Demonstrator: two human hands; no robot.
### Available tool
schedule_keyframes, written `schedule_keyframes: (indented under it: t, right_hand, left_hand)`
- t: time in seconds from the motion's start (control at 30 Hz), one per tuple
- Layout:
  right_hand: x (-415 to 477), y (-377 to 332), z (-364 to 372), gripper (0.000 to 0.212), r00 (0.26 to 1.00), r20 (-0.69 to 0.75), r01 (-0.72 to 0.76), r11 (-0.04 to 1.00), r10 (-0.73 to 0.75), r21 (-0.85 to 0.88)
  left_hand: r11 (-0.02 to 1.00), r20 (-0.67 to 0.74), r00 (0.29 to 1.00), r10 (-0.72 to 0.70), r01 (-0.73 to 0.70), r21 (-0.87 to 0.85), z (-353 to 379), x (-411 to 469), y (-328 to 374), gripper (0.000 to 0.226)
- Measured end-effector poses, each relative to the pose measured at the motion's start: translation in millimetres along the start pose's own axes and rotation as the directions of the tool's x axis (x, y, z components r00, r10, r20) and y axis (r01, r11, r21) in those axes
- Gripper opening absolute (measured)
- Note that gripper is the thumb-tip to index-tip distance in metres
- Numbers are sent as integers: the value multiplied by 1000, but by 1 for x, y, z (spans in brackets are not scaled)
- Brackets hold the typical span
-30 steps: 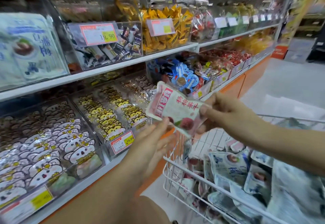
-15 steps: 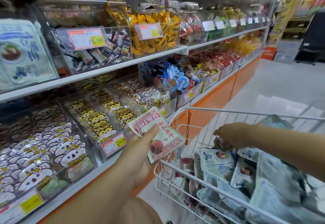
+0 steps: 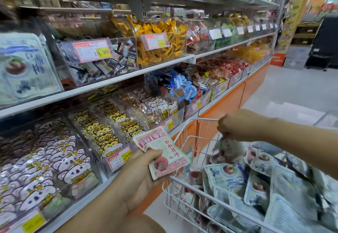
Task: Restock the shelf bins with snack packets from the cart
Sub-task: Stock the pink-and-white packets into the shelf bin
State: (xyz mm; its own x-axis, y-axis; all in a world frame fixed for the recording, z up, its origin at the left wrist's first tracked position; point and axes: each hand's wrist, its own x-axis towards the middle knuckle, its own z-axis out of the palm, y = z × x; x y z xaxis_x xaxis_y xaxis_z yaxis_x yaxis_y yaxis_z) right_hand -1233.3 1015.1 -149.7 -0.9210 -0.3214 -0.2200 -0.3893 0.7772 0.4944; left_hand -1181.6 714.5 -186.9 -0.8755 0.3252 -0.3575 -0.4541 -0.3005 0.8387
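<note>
Status: left hand (image 3: 139,176), lower centre of the frame, grips a pink packet (image 3: 165,153) with the thumb laid across its face, just above the near corner of the cart (image 3: 203,119). Right hand (image 3: 236,125), centre right, is curled downward and pinches the top edge of a pale packet (image 3: 228,150) that hangs over the cart load. This packet is motion-blurred, so the depth of the grip cannot be judged. Shelf bins (image 3: 109,121) lie at lower left, apart from both packets.

Risks:
- A pinch on one edge may slip. The pale packet would then drop back into the cart or past the wire rim.
- Stacking both packets in one hand may loosen the thumb hold.
- Several bins look alike, so a packet may go into the wrong bin if the labels are not matched.
</note>
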Motion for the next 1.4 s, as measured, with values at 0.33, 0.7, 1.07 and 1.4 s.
schedule_keyframes:
  t: [0.33, 0.7, 1.07, 1.4]
  right_hand:
    - [-13, -39, -103, 29, 829, -506, 144, 784, 237, 603]
    - [23, -173, -146, 33, 652, -562, 537, 213, 509, 816]
    - [31, -332, -192, 25, 768, -504, 631, -332, 395, 701]
    - [41, -344, -206, 59, 878, -478, 400, -582, 22, 708]
  left_hand:
    - [997, -31, 999, -5, 3, -79, -32, -25, 17, 31]
    - [954, -114, 972, 206, -225, -196, -94, -107, 41, 51]
    - [815, -487, 741, 462, -572, -95, -181, -181, 43, 103]
    - [775, -371, 748, 550, -623, -106, -195, -196, 39, 52]
